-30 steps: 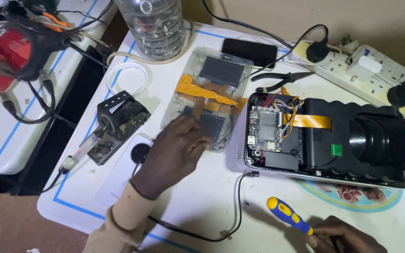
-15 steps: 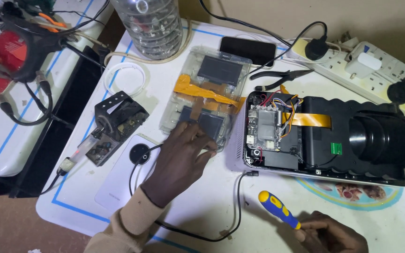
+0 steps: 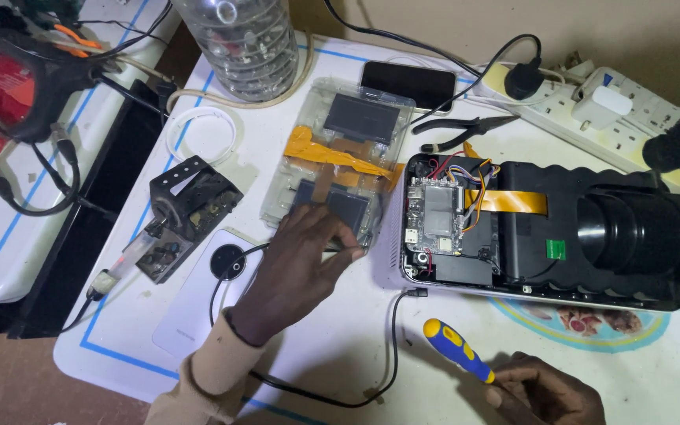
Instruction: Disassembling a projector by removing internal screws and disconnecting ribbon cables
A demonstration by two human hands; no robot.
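1. My left hand (image 3: 301,260) is reaching in from the lower left, palm down, sleeve cuff at the wrist, fingers spread loosely and curling at the tips.
2. Those fingertips (image 3: 348,236) are pressing on the near edge of the clear plastic panel assembly (image 3: 340,161), which is lying flat on the white table (image 3: 340,346) with an orange ribbon strip across it. The hand is open on top of it and not clamped around anything. It is covering the panel's near left corner, so I cannot tell what lies under the palm.
3. Just right of the panel, the opened projector (image 3: 545,228) is sitting with its circuit board exposed. Its right end is running out of view.
4. My right hand (image 3: 545,393) is sitting low at the bottom edge, fingers closed around the blue and yellow screwdriver (image 3: 458,350), whose handle is pointing up and left.
5. The screwdriver's shaft and tip are hidden inside that fist, and the wrist is cut off by the frame.
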